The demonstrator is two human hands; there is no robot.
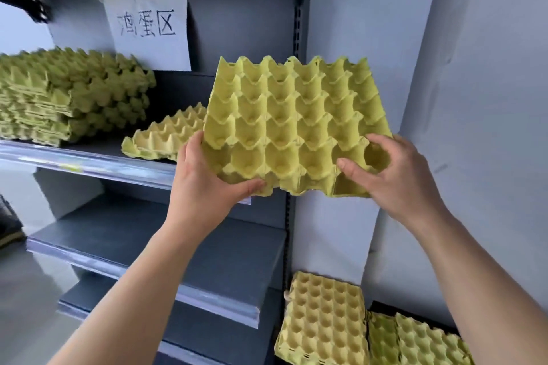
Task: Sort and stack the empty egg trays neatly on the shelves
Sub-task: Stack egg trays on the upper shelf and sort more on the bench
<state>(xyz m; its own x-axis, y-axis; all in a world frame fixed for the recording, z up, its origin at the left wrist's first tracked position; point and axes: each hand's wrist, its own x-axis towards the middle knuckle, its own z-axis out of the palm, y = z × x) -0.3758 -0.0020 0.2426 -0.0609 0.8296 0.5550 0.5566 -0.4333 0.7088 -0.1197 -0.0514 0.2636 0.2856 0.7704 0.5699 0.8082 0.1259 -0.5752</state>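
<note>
Egg tray (pixel 296 124), yellow, empty: held tilted at frame centre, in front of the shelf (pixel 89 157).
- Its lower left corner is gripped by the left hand (pixel 204 187).
- Its lower right corner is gripped by the right hand (pixel 394 175), fingers curled into the cups.

Around it:
- Single tray (pixel 166 139), shelved at 9 o'clock.
- Tray stack (pixel 68 95), beyond it.
- Paper sign (pixel 151 29), at 11.
- Floor trays (pixel 323 320), at 5.

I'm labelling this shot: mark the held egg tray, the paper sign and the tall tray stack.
held egg tray (pixel 296 121), head view, central cups
paper sign (pixel 146 27), head view, handwritten characters
tall tray stack (pixel 74 71), head view, top layer
</note>
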